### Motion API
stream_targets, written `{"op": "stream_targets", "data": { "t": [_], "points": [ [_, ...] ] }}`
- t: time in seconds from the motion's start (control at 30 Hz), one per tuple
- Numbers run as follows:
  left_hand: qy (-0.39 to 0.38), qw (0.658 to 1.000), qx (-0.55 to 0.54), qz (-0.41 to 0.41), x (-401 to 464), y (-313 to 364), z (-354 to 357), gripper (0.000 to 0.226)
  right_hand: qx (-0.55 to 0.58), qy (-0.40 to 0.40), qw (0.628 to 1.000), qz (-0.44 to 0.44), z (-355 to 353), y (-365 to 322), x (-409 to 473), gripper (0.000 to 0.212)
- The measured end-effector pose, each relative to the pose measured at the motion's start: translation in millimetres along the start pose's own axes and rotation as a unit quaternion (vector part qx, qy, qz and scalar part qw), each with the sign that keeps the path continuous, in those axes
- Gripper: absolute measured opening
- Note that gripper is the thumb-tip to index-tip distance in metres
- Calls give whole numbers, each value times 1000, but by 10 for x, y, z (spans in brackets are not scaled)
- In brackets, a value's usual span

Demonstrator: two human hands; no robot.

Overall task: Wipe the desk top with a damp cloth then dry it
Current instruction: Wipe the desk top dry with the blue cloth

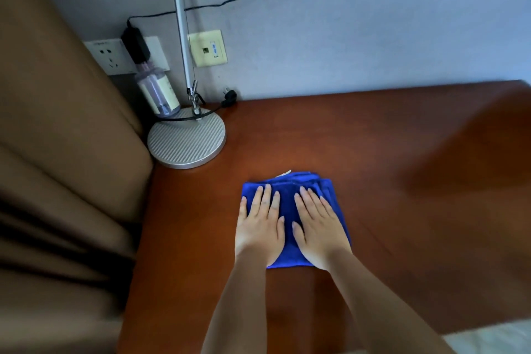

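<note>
A folded blue cloth [288, 201] lies flat on the reddish-brown desk top [402, 181], near its middle. My left hand [258, 227] presses on the cloth's left half with straight, slightly spread fingers. My right hand [319, 230] lies flat on the right half beside it, fingers pointing away from me. Both palms cover much of the cloth; its far edge shows folded layers and a small white tag.
A round silver lamp base [186, 141] with its thin pole stands at the desk's back left corner. A clear bottle [157, 92] leans by it. Wall sockets [109, 59], a black adapter and a cable are behind. Brown curtain [57, 138] hangs at the left.
</note>
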State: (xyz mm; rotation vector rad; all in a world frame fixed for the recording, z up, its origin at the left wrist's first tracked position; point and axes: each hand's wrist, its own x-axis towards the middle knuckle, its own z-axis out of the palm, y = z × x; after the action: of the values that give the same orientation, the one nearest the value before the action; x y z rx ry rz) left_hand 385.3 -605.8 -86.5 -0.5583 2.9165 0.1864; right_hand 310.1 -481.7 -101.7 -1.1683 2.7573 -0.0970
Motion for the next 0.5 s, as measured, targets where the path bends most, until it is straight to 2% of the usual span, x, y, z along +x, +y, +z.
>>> {"op": "stream_targets", "data": {
  "t": [0.1, 0.33, 0.5],
  "points": [
    [-5, 1000, 6, 0, -23, 19, -20, 59, -2, -7, 1000, 16, -12, -3, -38, 63],
    [8, 1000, 0, -9, 379, 17, -60, 59, 1, 8, 1000, 1, -55, 103, 378, 80],
    [19, 999, -17, -20, 809, -34, -131, 57, 6, 17, 1000, 2, -133, 195, 835, 81]
  ]
}}
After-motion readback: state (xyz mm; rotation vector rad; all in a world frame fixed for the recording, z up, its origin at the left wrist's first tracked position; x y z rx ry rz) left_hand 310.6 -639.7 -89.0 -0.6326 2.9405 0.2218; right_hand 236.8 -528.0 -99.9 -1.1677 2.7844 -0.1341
